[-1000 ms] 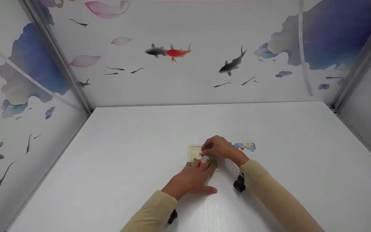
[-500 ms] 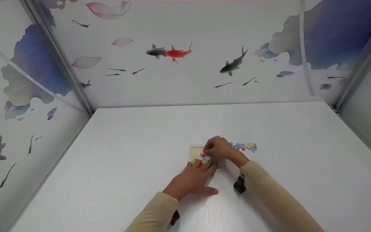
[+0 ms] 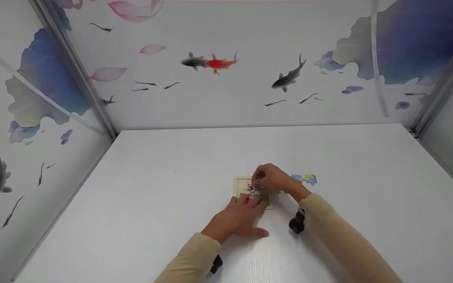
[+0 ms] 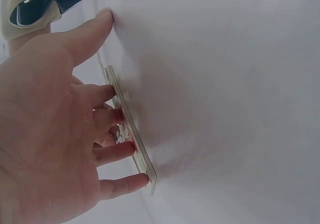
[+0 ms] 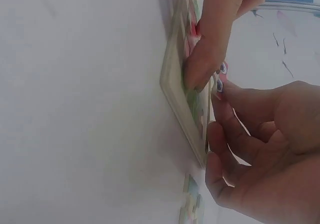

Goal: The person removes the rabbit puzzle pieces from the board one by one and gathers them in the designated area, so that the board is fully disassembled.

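A small wooden jigsaw tray point(image 3: 235, 188) lies on the white table, with a picture of an animal face partly built inside it. My left hand point(image 3: 234, 221) rests on its near part, straight fingers spread over the fitted pieces and thumb out on the table. In the left wrist view its fingertips point(image 4: 141, 180) touch the tray's surface. My right hand point(image 3: 270, 180) is above the tray's upper right, pinching a red and white puzzle piece point(image 5: 220, 79) with printed eyes between thumb and fingers. The piece stands tilted, right at the fitted ones.
Several loose blue and yellow puzzle pieces point(image 3: 311, 179) lie to the right of the tray, partly behind the right wrist. White walls point(image 3: 226, 102) printed with fish and petals enclose the table at the back and sides.
The view has shifted slightly. My right hand has edged a little to the right and covers more of the loose pieces; less red shows at its fingertips. My left hand stays on the tray.
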Demonstrator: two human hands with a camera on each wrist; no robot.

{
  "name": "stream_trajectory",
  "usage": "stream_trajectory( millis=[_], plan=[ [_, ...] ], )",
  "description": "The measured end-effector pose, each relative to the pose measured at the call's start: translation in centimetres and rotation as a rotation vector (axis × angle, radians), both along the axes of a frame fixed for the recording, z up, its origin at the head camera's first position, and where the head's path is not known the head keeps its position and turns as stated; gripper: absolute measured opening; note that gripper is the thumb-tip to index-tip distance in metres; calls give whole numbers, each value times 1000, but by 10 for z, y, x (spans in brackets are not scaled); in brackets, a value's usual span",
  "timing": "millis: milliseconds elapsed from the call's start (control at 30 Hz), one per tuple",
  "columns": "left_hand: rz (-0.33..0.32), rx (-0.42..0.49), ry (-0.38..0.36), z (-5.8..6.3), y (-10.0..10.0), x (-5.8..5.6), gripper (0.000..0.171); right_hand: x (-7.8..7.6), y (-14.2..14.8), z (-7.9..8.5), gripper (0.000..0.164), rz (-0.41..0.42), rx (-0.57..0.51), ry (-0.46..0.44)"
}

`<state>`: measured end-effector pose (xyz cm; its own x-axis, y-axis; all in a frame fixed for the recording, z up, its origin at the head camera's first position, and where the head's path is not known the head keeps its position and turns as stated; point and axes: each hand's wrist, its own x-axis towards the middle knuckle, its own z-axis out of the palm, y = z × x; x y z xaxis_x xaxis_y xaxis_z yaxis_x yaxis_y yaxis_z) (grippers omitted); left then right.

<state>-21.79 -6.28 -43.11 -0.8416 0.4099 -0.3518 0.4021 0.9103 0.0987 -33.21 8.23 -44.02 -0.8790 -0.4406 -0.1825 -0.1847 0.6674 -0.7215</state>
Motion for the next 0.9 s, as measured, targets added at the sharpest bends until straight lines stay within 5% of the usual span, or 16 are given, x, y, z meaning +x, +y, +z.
stream_trajectory(
  millis=[400, 667, 900],
  plan=[
    [-27, -25, 12, -1, 0, 0, 85, 2, 34, 14, 8, 5, -112, 127],
    [28, 24, -22, 0, -1, 1, 83, 4, 81, 25, 9, -19, -16, 128],
    [36, 31, -36, 2, 0, 4, 83, 7, 105, 18, 11, -76, 81, 100]
  ],
)
